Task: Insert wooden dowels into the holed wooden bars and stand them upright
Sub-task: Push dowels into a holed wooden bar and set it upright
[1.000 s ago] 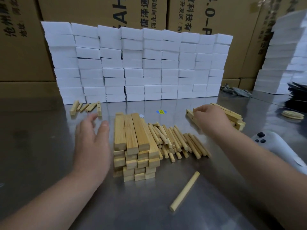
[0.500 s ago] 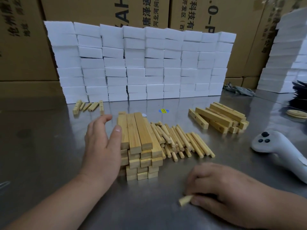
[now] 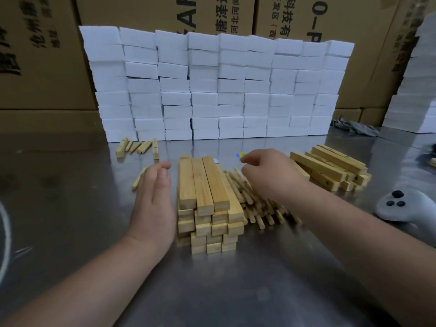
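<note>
Two hands flanking stack (image 3: 207,204): left hand (image 3: 153,199) fingers straight, right hand (image 3: 266,178) fingers curled, grasp untellable; toppling risk if nudged.

Dim, even indoor light; soft sheen on the metal table (image 3: 70,232); wide-angle bending at edges.

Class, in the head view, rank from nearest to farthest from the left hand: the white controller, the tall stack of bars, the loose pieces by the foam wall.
1. The tall stack of bars, just right of the left hand.
2. The loose pieces, behind it by the foam wall.
3. The white controller, far right.
</note>
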{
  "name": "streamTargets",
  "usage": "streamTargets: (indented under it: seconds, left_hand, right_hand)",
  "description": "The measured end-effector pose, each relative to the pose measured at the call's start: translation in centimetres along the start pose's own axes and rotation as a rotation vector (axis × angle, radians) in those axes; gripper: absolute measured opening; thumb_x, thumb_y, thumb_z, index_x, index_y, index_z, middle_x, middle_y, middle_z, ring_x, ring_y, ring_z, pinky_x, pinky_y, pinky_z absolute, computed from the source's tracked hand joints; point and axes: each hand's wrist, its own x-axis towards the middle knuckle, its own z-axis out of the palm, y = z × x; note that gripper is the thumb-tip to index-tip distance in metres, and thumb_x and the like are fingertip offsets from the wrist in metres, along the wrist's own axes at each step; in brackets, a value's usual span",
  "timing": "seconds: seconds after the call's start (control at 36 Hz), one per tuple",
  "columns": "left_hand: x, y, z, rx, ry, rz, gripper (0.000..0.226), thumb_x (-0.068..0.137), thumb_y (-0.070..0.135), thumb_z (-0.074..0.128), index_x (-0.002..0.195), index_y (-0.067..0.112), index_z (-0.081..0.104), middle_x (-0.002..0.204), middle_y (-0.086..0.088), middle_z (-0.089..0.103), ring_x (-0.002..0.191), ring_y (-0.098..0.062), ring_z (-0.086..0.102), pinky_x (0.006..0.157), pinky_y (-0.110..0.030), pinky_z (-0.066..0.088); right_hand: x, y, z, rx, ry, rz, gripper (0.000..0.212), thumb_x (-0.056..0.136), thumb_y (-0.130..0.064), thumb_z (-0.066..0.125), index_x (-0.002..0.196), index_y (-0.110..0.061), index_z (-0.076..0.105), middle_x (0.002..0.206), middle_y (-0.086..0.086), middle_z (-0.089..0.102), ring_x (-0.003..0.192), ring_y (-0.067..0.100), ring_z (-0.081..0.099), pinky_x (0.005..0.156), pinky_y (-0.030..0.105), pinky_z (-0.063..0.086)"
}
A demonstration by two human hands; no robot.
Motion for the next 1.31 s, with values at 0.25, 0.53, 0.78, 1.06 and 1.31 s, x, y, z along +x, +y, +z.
streamTargets:
  seconds: [0.25,0.53,0.78,1.06,1.31]
  left_hand:
    - [-0.2,0.1,0.2,0.009,-0.091,0.022,0.060,0.083,0.052,0.016,0.126,0.023,0.047,0.124,0.006,0.050,0.119,-0.006,0.042,0.105,-0.027,0.030]
    - [-0.1,0.1,0.1,0.009,-0.086,0.023,0.060,0.083,0.050,0.015,0.122,0.021,0.051,0.121,0.004,0.051,0.116,-0.007,0.043,0.104,-0.027,0.032]
    - [-0.2,0.3,0.1,-0.012,-0.131,0.037,0.048,0.081,0.050,0.023,0.118,0.031,0.047,0.123,0.010,0.048,0.115,0.001,0.041,0.093,-0.010,0.029]
    - [-0.1,0.6,0.1,-0.018,-0.106,0.042,0.048,0.081,0.048,0.021,0.117,0.029,0.046,0.121,0.008,0.047,0.113,0.000,0.041,0.092,-0.007,0.027]
    - [-0.4,1.1,-0.1,0.025,-0.135,0.098,0.042,0.082,0.047,0.025,0.117,0.033,0.045,0.121,0.011,0.047,0.113,0.005,0.042,0.098,-0.012,0.030]
  right_hand:
    - [2.8,5.7,-5.0,-0.349,0.099,0.266,0.029,0.089,-0.019,0.042,0.107,-0.015,0.064,0.085,0.004,0.065,0.069,0.021,0.061,0.059,0.029,0.051]
    - [4.1,7.6,-4.2,-0.797,-0.096,0.376,0.013,0.085,-0.022,0.061,0.086,-0.010,0.059,0.077,0.006,0.058,0.066,0.018,0.055,0.049,0.025,0.038]
    - [3.6,5.9,-3.6,-0.792,-0.116,0.442,0.013,0.084,-0.009,0.054,0.073,-0.004,0.050,0.074,0.007,0.051,0.060,0.019,0.049,0.047,0.027,0.039]
    - [3.4,4.6,-4.6,-0.147,0.317,0.347,0.019,0.088,-0.020,0.047,0.077,-0.005,0.053,0.061,0.005,0.043,0.071,0.029,0.049,0.062,0.033,0.038]
    - [-0.1,0.2,-1.2,1.147,0.199,0.484,0.023,0.092,-0.012,0.046,0.077,0.002,0.056,0.062,0.010,0.061,0.039,0.008,0.057,0.043,0.017,0.047]
